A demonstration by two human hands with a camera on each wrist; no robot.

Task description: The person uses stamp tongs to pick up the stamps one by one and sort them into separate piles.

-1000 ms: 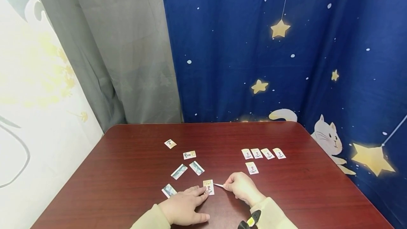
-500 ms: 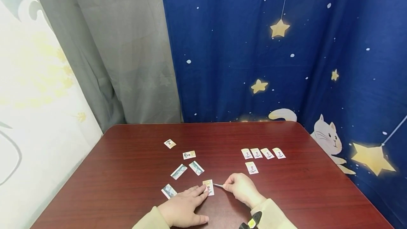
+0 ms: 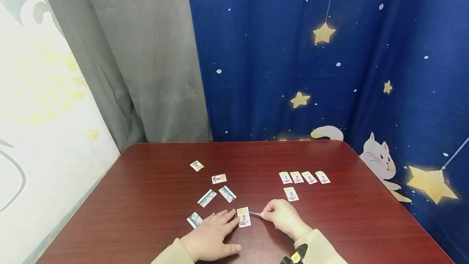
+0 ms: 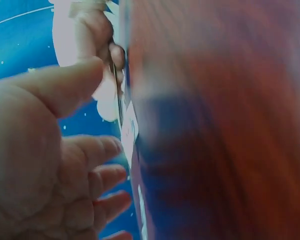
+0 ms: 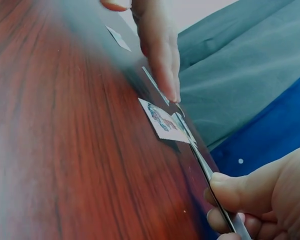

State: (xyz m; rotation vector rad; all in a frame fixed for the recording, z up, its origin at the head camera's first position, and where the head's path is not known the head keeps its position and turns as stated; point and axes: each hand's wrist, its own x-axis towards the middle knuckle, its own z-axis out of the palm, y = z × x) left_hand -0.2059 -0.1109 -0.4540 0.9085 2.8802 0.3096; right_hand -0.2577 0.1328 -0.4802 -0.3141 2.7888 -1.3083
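My right hand [image 3: 286,218] pinches a pair of slim metal tweezers [image 5: 206,167] between thumb and fingers. The tweezers' tips hold the edge of a small postage stamp [image 3: 244,217] with a toothed border and a coloured picture. In the right wrist view this stamp looks slightly raised from the table at one side. Just left of it my left hand [image 3: 212,236] lies palm down with its fingers spread and mostly straight. The index fingertip is right beside the stamp; whether it touches is unclear. A bluish stamp [image 3: 195,219] is partly covered by the left hand.
Two more bluish stamps [image 3: 227,194] and two yellowish ones [image 3: 219,179] lie scattered on the left half of the dark red table [image 3: 154,199]. Toward the right a row of stamps [image 3: 296,177] stands with a single stamp [image 3: 291,194] below it. Curtains [image 3: 271,72] hang behind the table.
The tweezers and the stamp have shifted slightly to the right, so the stamp now shows whole beside the left fingertips, which covered part of it before. The left hand has barely moved.
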